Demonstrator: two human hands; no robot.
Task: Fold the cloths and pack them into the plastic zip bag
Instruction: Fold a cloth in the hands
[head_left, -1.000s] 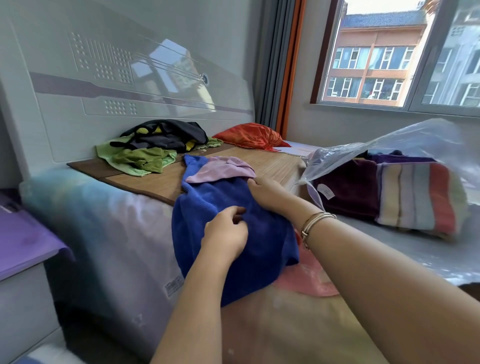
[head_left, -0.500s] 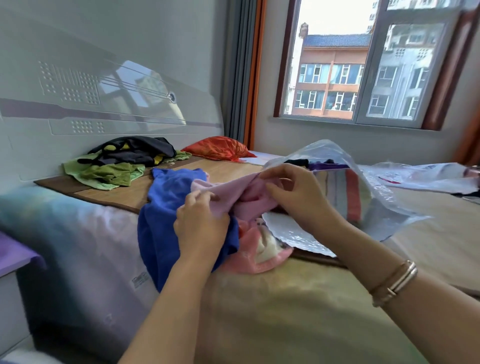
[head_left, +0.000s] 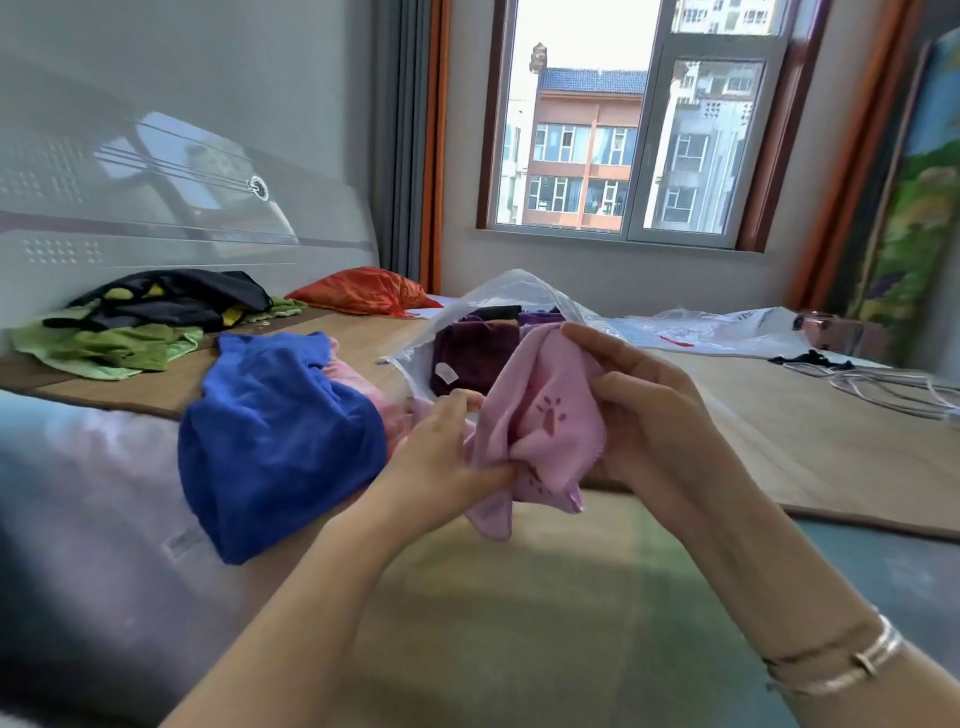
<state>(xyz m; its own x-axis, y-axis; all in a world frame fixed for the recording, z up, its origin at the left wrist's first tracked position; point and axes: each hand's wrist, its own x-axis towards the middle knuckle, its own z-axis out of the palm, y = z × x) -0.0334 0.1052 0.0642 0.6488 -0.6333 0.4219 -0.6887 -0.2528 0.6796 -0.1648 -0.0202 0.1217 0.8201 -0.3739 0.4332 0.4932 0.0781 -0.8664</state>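
both hands are on a small pink cloth right in the middle of the view. the left hand pinches its lower left edge between thumb and fingers, and the right hand has fingers curled over the top and right side, so the cloth is bunched up between them, held off the bed. there's a little darker paw-ish print on the face of it.

straight behind the cloth, at about 12 o'clock from it, sits the plastic zip bag with its mouth gaping toward the camera. inside you can see a dark purple cloth with a white tag, plus something black and something lighter purple further in, hard to tell exactly what.

at 9 o'clock from the hands a blue towel is heaped on the bed, draping over the edge, with a bit of pink fabric poking out from under its right side. further out toward 10 o'clock there's a green cloth with a black garment on top, near the headboard. an orange bag-like bundle lies at 11 o'clock. off at 2 o'clock there's another clear plastic bag lying flat, and some white cables. a bracelet is on the right wrist.
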